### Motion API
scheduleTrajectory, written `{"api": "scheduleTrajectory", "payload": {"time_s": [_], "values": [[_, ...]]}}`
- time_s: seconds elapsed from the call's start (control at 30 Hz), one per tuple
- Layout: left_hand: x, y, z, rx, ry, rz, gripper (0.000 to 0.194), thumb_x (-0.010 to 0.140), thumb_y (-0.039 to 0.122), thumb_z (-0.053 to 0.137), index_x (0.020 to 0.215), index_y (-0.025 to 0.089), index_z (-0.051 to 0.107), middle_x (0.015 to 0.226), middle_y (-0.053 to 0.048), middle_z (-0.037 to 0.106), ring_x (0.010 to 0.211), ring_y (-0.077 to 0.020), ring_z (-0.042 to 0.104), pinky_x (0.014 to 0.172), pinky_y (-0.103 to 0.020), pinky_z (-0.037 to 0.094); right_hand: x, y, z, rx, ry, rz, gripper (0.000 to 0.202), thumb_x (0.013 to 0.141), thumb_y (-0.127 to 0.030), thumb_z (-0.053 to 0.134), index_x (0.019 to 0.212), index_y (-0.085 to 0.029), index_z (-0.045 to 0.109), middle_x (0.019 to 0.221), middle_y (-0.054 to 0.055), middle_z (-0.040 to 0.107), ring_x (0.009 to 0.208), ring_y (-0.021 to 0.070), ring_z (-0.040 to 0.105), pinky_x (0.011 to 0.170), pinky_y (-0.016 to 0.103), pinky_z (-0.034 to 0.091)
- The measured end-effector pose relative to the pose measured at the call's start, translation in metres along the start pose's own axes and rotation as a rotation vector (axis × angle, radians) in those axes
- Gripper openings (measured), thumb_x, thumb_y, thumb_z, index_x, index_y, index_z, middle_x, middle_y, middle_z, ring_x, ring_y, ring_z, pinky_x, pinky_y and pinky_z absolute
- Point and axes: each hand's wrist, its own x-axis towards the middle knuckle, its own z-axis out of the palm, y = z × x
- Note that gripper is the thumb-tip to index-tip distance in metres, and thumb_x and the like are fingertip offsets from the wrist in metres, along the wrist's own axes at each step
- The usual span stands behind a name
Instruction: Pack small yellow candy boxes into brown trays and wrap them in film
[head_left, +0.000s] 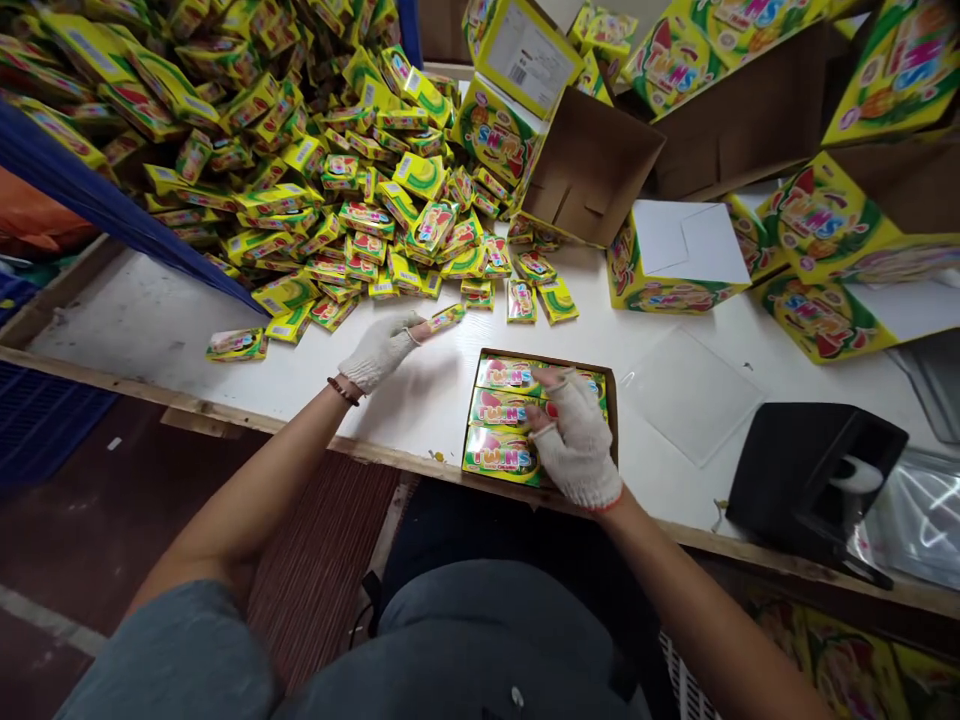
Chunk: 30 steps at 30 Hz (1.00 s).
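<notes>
My left hand (pixel 381 352), in a white glove with bare fingertips, pinches a small yellow TWINS candy box (pixel 446 318) just above the white table. My right hand (pixel 576 436), gloved the same way, reaches over an open display box (pixel 615 420) at the table's front edge. Rows of small TWINS boxes (pixel 501 412) lie face up inside it. The right fingers are bent onto the boxes on that side, touching them; whether they grip one is hidden. A large heap of the same small boxes (pixel 360 215) spreads beyond my left hand.
Several larger TWINS cartons (pixel 675 260), some with open flaps, stand at the back right. A clear plastic sheet (pixel 694 395) lies right of the display box, near a black tape dispenser (pixel 814 490). Blue fabric (pixel 127 205) borders the heap; a wooden edge (pixel 225 410) runs along the table front.
</notes>
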Motion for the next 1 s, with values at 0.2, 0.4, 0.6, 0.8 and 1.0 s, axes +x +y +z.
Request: {"api": "scheduleTrajectory", "payload": {"time_s": [0.2, 0.4, 0.6, 0.8, 1.0], "values": [[-0.036, 0.072, 0.03, -0.251, -0.337, 0.177, 0.057, 0.097, 0.062, 0.034, 0.095, 0.015, 0.066, 0.09, -0.005, 0.068, 0.084, -0.0189, 0.06, 0.076, -0.033, 0.051, 0.045, -0.004, -0.007, 0.046, -0.24, -0.067, 0.035, 0.092, -0.018, 0.05, 0.124, -0.024, 0.065, 0.11, 0.011, 0.063, 0.107, 0.0267, 0.06, 0.091, 0.043, 0.052], [0.02, -0.003, 0.009, 0.348, 0.343, 0.057, 0.022, 0.086, 0.031, 0.06, 0.102, 0.016, 0.065, 0.109, -0.011, 0.064, 0.107, -0.0271, 0.056, 0.097, -0.041, 0.045, 0.024, 0.011, 0.014, 0.04, -0.215, 0.178, 0.024, 0.097, -0.027, 0.05, 0.082, -0.021, 0.067, 0.083, 0.005, 0.062, 0.081, 0.0201, 0.058, 0.075, 0.033, 0.046], [0.075, -0.036, -0.025, 0.384, 0.371, 0.031, 0.024, 0.072, 0.007, 0.069, 0.092, 0.016, 0.06, 0.112, -0.009, 0.057, 0.11, -0.0262, 0.049, 0.101, -0.04, 0.038, 0.016, 0.008, 0.027, -0.194, -0.189, 0.042, 0.024, 0.094, -0.023, 0.053, 0.075, -0.02, 0.067, 0.083, 0.007, 0.062, 0.079, 0.021, 0.054, 0.071, 0.035, 0.038], [0.086, -0.011, -0.017, 0.185, 0.444, 0.058, 0.017, 0.085, 0.018, 0.067, 0.077, 0.018, 0.052, 0.087, -0.002, 0.056, 0.101, -0.0193, 0.053, 0.098, -0.036, 0.04, 0.017, 0.013, 0.023, -0.139, -0.134, 0.016, 0.023, 0.097, -0.025, 0.05, 0.09, -0.018, 0.071, 0.09, 0.008, 0.065, 0.086, 0.0226, 0.057, 0.077, 0.036, 0.042], [0.016, 0.051, 0.029, -0.578, 0.332, 0.043, 0.04, 0.091, 0.055, 0.057, 0.105, 0.018, 0.056, 0.103, -0.007, 0.068, 0.083, -0.0157, 0.065, 0.072, -0.033, 0.056, 0.02, 0.01, 0.01, -0.113, 0.101, 0.087, 0.027, 0.098, -0.029, 0.048, 0.099, -0.018, 0.072, 0.088, 0.01, 0.067, 0.089, 0.0257, 0.06, 0.083, 0.041, 0.046]]}}
